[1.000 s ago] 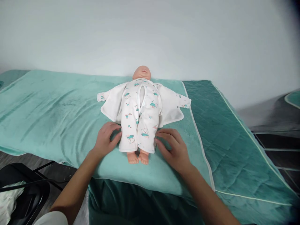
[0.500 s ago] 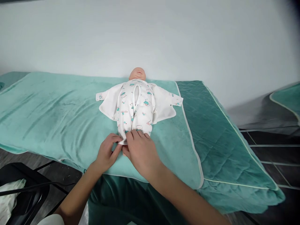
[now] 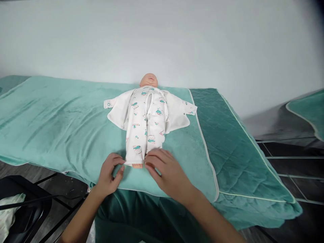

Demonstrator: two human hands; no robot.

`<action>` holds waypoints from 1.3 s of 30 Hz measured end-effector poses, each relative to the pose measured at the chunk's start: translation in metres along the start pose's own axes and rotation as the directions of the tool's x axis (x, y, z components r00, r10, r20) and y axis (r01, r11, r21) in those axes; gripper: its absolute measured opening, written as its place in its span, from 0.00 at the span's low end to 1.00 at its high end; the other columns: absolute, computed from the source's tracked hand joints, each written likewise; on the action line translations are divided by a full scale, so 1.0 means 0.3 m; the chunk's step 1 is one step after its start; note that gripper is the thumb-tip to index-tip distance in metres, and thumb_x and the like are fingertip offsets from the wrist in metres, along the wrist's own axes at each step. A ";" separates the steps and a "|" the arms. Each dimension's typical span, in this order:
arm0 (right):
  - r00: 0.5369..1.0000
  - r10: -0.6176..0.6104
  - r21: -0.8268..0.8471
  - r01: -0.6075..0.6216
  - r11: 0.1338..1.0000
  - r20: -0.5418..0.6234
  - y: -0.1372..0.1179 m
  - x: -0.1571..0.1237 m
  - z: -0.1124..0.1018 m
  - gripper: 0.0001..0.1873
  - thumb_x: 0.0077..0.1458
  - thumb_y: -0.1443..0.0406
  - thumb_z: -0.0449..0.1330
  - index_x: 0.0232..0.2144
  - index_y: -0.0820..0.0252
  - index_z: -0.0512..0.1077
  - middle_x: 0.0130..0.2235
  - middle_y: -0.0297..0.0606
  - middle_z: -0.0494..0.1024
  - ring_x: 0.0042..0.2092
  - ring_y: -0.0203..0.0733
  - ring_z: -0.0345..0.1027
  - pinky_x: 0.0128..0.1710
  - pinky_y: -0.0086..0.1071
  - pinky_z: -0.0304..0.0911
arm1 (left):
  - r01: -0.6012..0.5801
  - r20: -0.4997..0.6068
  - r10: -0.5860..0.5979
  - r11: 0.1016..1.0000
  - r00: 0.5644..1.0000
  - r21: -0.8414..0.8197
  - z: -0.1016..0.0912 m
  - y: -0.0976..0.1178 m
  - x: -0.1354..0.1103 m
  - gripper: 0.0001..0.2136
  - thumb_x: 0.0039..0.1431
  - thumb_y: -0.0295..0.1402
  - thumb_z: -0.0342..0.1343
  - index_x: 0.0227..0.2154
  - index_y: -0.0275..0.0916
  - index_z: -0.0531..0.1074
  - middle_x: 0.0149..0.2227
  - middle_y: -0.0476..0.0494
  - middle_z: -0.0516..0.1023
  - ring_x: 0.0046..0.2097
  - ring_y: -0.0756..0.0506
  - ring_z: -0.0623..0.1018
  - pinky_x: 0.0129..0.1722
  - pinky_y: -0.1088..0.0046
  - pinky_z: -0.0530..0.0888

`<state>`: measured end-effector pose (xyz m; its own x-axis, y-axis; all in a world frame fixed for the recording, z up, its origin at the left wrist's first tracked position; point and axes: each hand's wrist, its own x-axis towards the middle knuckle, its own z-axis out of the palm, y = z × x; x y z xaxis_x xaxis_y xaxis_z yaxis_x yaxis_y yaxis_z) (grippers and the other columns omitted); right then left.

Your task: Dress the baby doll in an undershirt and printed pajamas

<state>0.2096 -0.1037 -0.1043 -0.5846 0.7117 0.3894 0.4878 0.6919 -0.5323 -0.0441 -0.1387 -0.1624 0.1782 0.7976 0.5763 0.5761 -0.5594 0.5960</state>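
Note:
A baby doll (image 3: pixel 149 80) lies on its back, its head toward the wall. White baby clothes with green animal prints (image 3: pixel 141 126) cover its body and legs, with a slit down the upper front. Beneath, a white jacket (image 3: pixel 118 109) is spread out to both sides. My left hand (image 3: pixel 109 175) pinches the outer corner of one trouser-leg hem between thumb and index finger. At the inner edge of that hem, my right hand (image 3: pixel 168 172) has its fingers closed, hiding the other leg's end. Toes of a doll foot (image 3: pixel 137 166) show below the hem.
Under the doll is a light green blanket (image 3: pixel 63 121) on a padded table with a darker quilted cover (image 3: pixel 235 152). A white wall (image 3: pixel 162 40) rises behind. A black chair (image 3: pixel 25 209) stands at lower left; a metal rack (image 3: pixel 291 158) is at right.
The trouser leg is drawn down straighter toward me, and the toes now show below it. My hands have moved apart, the right one shifting right and nearer.

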 end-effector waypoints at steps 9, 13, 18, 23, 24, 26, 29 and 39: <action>0.937 0.258 -0.075 -0.283 0.956 -0.236 0.128 -0.052 0.108 0.11 0.59 0.74 0.57 0.43 0.56 0.67 0.45 0.44 0.75 0.48 0.52 0.68 0.48 0.47 0.66 | -0.129 0.115 0.113 0.980 0.987 0.149 0.086 0.128 0.208 0.09 0.65 0.26 0.56 0.46 0.41 0.70 0.43 0.43 0.78 0.46 0.43 0.75 0.46 0.62 0.73; 0.910 0.274 0.107 -0.253 0.961 -0.310 0.122 -0.008 0.089 0.07 0.61 0.73 0.56 0.37 0.55 0.67 0.37 0.37 0.74 0.40 0.44 0.69 0.42 0.38 0.66 | -0.078 0.278 -0.013 0.946 0.961 0.315 0.135 0.166 0.267 0.09 0.66 0.35 0.57 0.47 0.41 0.70 0.45 0.43 0.78 0.49 0.40 0.75 0.47 0.59 0.72; 0.925 0.221 0.169 -0.175 0.970 -0.308 0.083 0.029 0.004 0.08 0.59 0.73 0.56 0.34 0.55 0.66 0.35 0.33 0.72 0.38 0.40 0.67 0.39 0.34 0.63 | -0.037 0.287 -0.086 0.917 0.954 0.397 0.151 0.182 0.303 0.03 0.64 0.30 0.55 0.39 0.41 0.69 0.38 0.45 0.76 0.43 0.41 0.74 0.42 0.60 0.71; 0.965 0.155 0.092 -0.139 0.986 -0.212 0.077 -0.020 -0.016 0.07 0.62 0.72 0.56 0.35 0.55 0.67 0.34 0.34 0.72 0.38 0.42 0.68 0.38 0.35 0.63 | -0.065 0.258 -0.003 0.965 0.966 0.254 0.116 0.179 0.267 0.05 0.66 0.24 0.51 0.36 0.41 0.68 0.35 0.47 0.75 0.39 0.45 0.73 0.40 0.65 0.72; 0.975 0.135 0.083 -0.122 0.989 -0.177 0.077 -0.037 -0.014 0.07 0.63 0.72 0.56 0.36 0.55 0.67 0.36 0.35 0.73 0.39 0.42 0.68 0.39 0.35 0.64 | -0.094 0.257 0.033 0.968 0.966 0.232 0.106 0.182 0.251 0.05 0.66 0.25 0.51 0.36 0.40 0.68 0.36 0.46 0.76 0.40 0.45 0.73 0.41 0.66 0.72; 0.991 0.091 0.073 -0.084 0.994 -0.099 0.078 -0.071 -0.011 0.06 0.65 0.72 0.56 0.37 0.55 0.68 0.38 0.37 0.74 0.41 0.43 0.69 0.41 0.36 0.66 | -0.161 0.267 0.097 0.960 0.959 0.229 0.086 0.193 0.218 0.05 0.67 0.25 0.50 0.39 0.40 0.69 0.37 0.45 0.77 0.41 0.44 0.74 0.44 0.65 0.73; 0.998 0.059 0.073 -0.057 0.996 -0.020 0.081 -0.103 -0.011 0.04 0.67 0.69 0.56 0.38 0.55 0.69 0.40 0.38 0.76 0.43 0.43 0.69 0.43 0.38 0.67 | -0.220 0.297 0.141 0.942 0.945 0.253 0.066 0.209 0.185 0.06 0.68 0.25 0.49 0.40 0.39 0.70 0.38 0.44 0.77 0.41 0.44 0.74 0.47 0.62 0.73; 0.912 0.281 0.132 -0.252 0.959 -0.299 0.342 0.007 -0.050 0.07 0.66 0.61 0.55 0.39 0.55 0.71 0.42 0.40 0.76 0.45 0.45 0.71 0.46 0.42 0.68 | 0.239 -0.151 -0.227 0.969 0.962 0.067 0.058 -0.083 0.257 0.05 0.67 0.33 0.53 0.41 0.42 0.72 0.44 0.42 0.78 0.47 0.44 0.76 0.46 0.65 0.74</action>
<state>0.2681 -0.0294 -0.1466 -0.2017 0.8799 0.4302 0.5293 0.4675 -0.7080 -0.0309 -0.0592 -0.1425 -0.0795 0.8603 0.5036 0.6539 -0.3363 0.6778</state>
